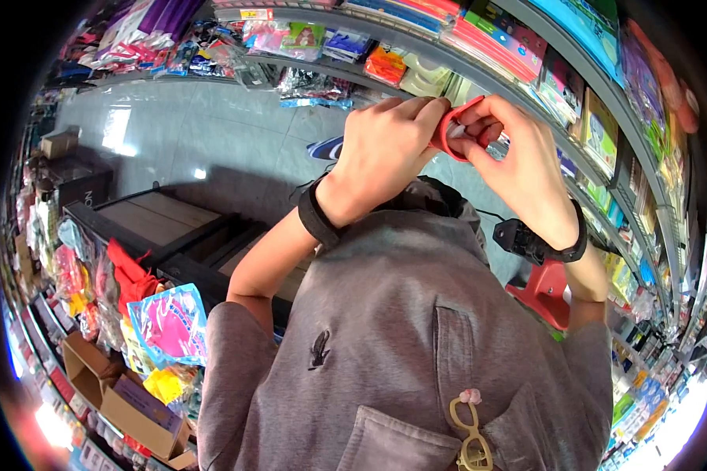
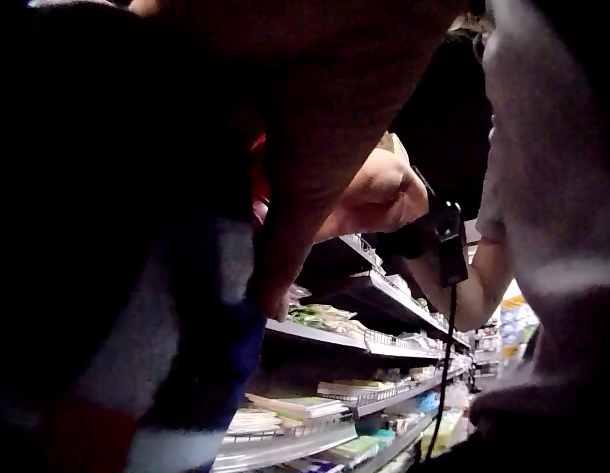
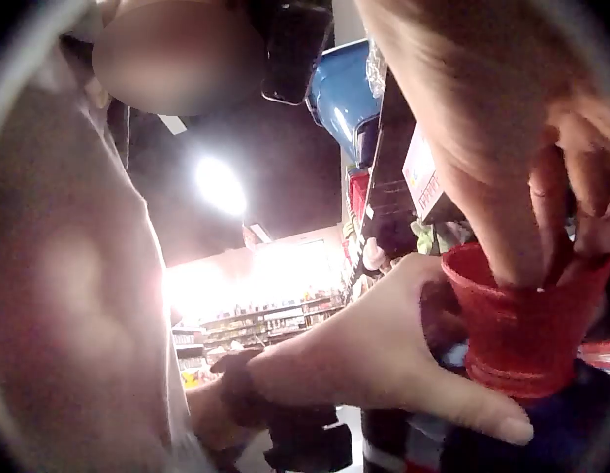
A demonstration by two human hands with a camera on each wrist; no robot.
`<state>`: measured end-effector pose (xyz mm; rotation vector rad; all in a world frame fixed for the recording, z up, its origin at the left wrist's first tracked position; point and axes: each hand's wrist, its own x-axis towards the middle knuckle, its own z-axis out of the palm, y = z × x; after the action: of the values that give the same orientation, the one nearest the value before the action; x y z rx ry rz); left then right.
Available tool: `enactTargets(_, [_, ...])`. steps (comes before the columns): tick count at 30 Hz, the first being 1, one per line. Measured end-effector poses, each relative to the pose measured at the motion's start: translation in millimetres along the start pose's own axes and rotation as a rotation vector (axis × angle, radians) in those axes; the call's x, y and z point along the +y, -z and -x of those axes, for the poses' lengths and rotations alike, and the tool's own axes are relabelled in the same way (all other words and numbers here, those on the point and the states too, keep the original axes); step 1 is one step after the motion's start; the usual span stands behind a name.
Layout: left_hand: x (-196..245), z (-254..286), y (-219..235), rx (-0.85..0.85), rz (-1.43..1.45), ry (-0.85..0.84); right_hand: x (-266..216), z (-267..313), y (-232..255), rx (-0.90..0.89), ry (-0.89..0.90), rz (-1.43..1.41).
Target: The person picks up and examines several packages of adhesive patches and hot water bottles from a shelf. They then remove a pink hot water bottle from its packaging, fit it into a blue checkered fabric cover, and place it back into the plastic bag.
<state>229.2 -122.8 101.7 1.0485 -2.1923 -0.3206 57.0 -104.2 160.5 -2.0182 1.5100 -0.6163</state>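
Out past the chest, with shop shelves (image 2: 290,448) beyond, there's a red cup (image 3: 512,340) caught right between the person's two hands, and honestly the way it points is the whole deal. Going by the head view, its long axis runs roughly crosswise from one hand to the other: base end over toward the left hand (image 1: 385,149), mouth aimed at the right hand (image 1: 522,153). The wrist view from that right side shows it flared at the rim and narrower lower down. Exactly how far it's tipped from upright, I can't tell.

Neither hand is really "nearer", they're both on it. The left one is wrapped around the outside, fingers and thumb curled on the wall. The right one comes in from the open side with fingertips dipped past the rim, so the hands are close together with just the cup linking them. Whether those fingertips are pinching anything in there, can't say, the wall hides them. My read is that the opening facing the right hand is what matters, since that's its straight way in, while the left does the steadying.
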Motion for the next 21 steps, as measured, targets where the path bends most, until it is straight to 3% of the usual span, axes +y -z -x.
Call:
enactTargets(1, [0,-1,-2,0.012,-0.009,-0.006,-1,-1,1,-0.008,-0.018,-0.017])
enactTargets(4, [-2,-2,-10,0.047,-0.034,-0.023,3,2,0,0.034,0.093,0.306])
enactTargets(7, [-4,-1,-19,0.086,-0.037,0.001,3,-1,-2,0.002,0.046,0.339])
enactTargets(10, [-7,1,-23,0.096,-0.006,0.082,14,-12,-8,0.051,-0.016,0.002])
enactTargets(16, [-16,-4,-19,0.174,0.116,0.201,2,-6,4,0.477,0.120,-0.064])
enactTargets(18, [-19,-4,-16,0.212,0.176,0.196,10,-2,12,0.600,0.067,-0.254])
enactTargets(19, [-20,-3,-14,0.217,0.194,0.194,14,2,16,0.583,0.006,-0.502])
enactTargets(20, [-21,-3,-13,0.223,0.212,0.190,23,7,21,0.541,-0.128,-0.564])
enactTargets(21, [-20,-4,-12,0.243,0.218,0.161,32,11,21,0.532,-0.142,-0.729])
